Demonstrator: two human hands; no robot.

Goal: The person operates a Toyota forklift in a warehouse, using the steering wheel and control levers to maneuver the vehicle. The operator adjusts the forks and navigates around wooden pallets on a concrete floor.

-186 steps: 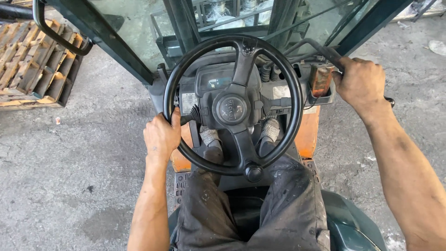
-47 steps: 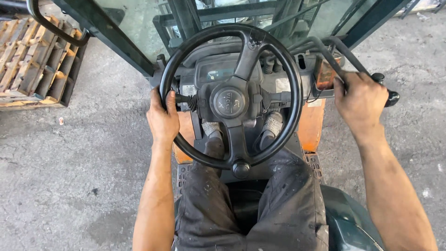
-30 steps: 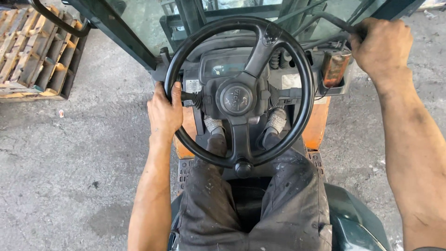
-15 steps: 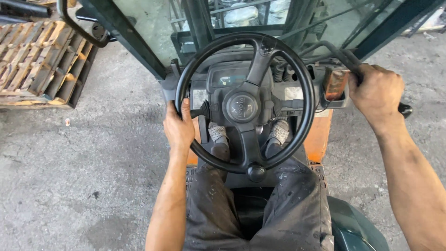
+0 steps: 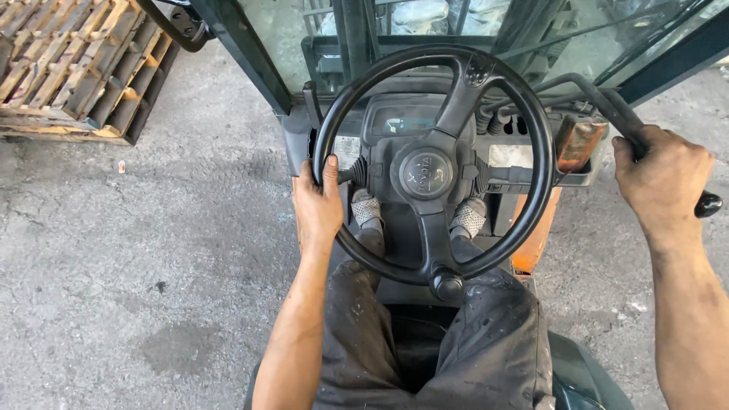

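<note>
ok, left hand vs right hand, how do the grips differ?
The left hand grips the left rim of the black steering wheel, thumb up along it; the right hand closes over a dark lever to the right of the wheel. The left hand sits lower and nearer the lap, the right hand higher and further out. Both are bare, fingers closed.

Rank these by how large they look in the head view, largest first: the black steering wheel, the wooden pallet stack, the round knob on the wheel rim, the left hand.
1. Black steering wheel
2. Wooden pallet stack, partly cut off by the frame and farther away, so unsure
3. Left hand
4. Round black knob on the wheel rim
</note>
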